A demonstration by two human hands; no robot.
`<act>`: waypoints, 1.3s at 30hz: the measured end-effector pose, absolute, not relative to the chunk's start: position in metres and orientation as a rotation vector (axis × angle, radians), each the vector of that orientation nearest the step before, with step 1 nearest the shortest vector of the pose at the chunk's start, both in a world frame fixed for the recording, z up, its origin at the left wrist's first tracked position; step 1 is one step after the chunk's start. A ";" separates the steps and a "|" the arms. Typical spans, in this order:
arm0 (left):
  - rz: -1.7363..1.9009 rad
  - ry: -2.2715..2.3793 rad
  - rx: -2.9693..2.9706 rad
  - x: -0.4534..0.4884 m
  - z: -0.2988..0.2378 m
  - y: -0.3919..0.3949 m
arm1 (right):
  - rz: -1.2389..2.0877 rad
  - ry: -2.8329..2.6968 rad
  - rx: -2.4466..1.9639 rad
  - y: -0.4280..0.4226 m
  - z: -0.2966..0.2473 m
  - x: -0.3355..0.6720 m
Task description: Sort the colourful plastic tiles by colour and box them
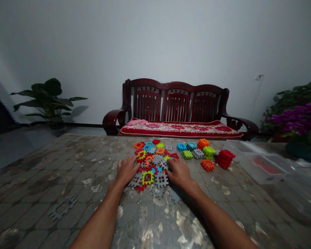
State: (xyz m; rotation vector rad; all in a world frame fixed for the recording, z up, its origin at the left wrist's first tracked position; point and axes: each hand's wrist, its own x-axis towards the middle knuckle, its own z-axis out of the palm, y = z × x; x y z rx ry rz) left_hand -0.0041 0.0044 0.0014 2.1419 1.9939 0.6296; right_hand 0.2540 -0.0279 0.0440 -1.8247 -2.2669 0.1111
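Observation:
A loose pile of interlocking plastic puzzle tiles (pixel 157 159) in red, orange, green, blue and grey lies on the patterned table. At the pile's left edge rests my left hand (pixel 128 168), fingers stretched forward and apart from any grip. My right hand (pixel 180 171) lies against the right side, its fingers extended over the tiles and its thumb apart. Between the hands, at the near edge, are a green square frame tile (pixel 147 177) and a grey windowed tile (pixel 161 180). My right hand hides some of the tiles under it.
Right of the pile stand colour-sorted stacks, including red tiles (pixel 225 158) and orange tiles (pixel 207 165). Clear plastic boxes (pixel 266 169) sit along the right side. A single grey frame tile (pixel 62 207) lies at left. Behind the table is a wooden bench (pixel 176 100).

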 end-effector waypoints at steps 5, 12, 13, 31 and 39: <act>0.623 2.009 2.138 -0.004 0.001 0.004 | 0.178 -2.174 -1.832 -0.025 0.040 0.256; 0.615 2.000 2.138 -0.004 0.003 0.004 | 0.244 -1.934 -1.771 -0.015 0.043 0.270; 0.610 2.002 2.136 -0.004 0.004 0.004 | 0.224 -1.895 -1.773 -0.010 0.045 0.277; 0.588 2.033 2.153 -0.006 -0.003 0.008 | -0.151 -1.591 -2.299 0.014 0.048 0.389; 0.580 2.038 2.156 -0.006 -0.004 0.008 | -0.214 -1.593 -2.266 0.015 0.038 0.388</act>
